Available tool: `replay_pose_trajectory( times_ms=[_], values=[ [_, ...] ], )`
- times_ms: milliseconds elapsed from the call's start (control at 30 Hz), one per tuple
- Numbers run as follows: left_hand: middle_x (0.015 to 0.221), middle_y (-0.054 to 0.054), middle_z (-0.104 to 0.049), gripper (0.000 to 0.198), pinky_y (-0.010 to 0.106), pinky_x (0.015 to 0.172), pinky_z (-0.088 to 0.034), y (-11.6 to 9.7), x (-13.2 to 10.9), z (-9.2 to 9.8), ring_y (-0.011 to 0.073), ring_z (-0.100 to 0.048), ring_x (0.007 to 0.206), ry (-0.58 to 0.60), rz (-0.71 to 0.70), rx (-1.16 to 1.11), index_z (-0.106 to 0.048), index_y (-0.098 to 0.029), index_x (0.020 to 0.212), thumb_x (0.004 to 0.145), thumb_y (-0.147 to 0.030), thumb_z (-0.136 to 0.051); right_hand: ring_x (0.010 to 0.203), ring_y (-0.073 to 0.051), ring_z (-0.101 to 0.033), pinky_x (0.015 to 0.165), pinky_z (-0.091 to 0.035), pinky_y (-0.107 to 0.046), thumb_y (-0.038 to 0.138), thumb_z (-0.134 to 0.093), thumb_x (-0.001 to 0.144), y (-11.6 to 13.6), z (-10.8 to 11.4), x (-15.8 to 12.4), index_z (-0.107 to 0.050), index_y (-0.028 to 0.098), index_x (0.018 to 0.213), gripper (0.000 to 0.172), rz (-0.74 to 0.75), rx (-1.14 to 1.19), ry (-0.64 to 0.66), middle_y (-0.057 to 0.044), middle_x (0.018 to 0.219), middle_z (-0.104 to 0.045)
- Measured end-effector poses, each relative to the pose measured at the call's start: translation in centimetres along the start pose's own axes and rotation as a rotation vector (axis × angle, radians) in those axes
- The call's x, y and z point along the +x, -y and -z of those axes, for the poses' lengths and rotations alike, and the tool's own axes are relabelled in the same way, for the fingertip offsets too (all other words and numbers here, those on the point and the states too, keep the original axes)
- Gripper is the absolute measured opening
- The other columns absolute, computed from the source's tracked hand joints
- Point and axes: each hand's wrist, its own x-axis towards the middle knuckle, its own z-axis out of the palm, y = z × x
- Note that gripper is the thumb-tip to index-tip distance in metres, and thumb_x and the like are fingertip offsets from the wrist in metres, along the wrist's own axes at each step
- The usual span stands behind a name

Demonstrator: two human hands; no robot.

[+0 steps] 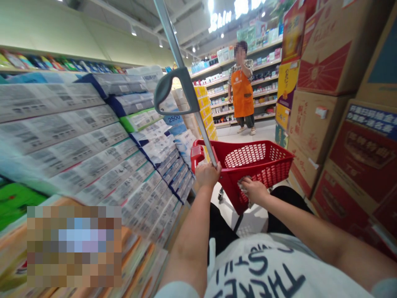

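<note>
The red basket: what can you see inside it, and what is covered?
Inside the basket, only its perforated far walls show. The near wall, where the right hand holds a cloth, hides the bottom and anything lying there.

From my remote seat, I watched the head view as the left hand [208, 174] gripped the metal pole [204, 134] at the near end of the red basket [231, 182]. The right hand [259, 193] held a crumpled cloth [242, 188] against the basket's outer side. Wrapped packs [62, 136] were stacked on the left, cartons [325, 62] on the right. Farther off, a person in an orange apron [242, 99] stood before stocked shelves [263, 78], one hand raised to the face.
</note>
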Motion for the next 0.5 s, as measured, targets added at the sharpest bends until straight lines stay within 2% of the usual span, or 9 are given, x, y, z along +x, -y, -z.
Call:
replay_pose_trajectory(
  times_ms=[200, 367, 500],
  values=[
    [0.073, 0.012, -0.068, 0.049, 0.037, 0.081, -0.036, 0.1, 0.0, 0.1, 0.0232, -0.062, 0.075, 0.001, -0.003, -0.005, -0.069, -0.015, 0.08, 0.088, -0.049, -0.034, 0.083, -0.017, -0.061, 0.071, -0.042, -0.029, 0.017, -0.047, 0.081, 0.1, 0.4, 0.1, -0.057, 0.025, 0.115, 0.036, -0.063, -0.038, 0.044, -0.007, 0.121, -0.052],
    [0.073, 0.012, -0.068, 0.05, 0.038, 0.08, -0.036, 0.1, 0.0, 0.2, 0.0241, -0.062, 0.075, 0.006, -0.005, -0.025, -0.07, -0.015, 0.08, 0.087, -0.049, -0.035, 0.086, -0.018, -0.059, 0.072, -0.04, -0.028, 0.02, -0.044, 0.085, 0.4, 1.4, 0.6, -0.053, 0.024, 0.118, 0.035, 0.003, 0.008, -0.087, -0.007, 0.119, -0.055],
    [0.072, 0.012, -0.067, 0.049, 0.038, 0.079, -0.037, 0.0, 0.1, 0.2, 0.0244, -0.062, 0.075, 0.007, 0.0, -0.023, -0.07, -0.015, 0.08, 0.087, -0.049, -0.035, 0.085, -0.018, -0.06, 0.07, -0.039, -0.028, 0.019, -0.042, 0.085, 0.2, 1.6, 1.0, -0.059, 0.021, 0.107, 0.028, -0.05, -0.015, -0.044, -0.008, 0.11, -0.06]
  ],
)
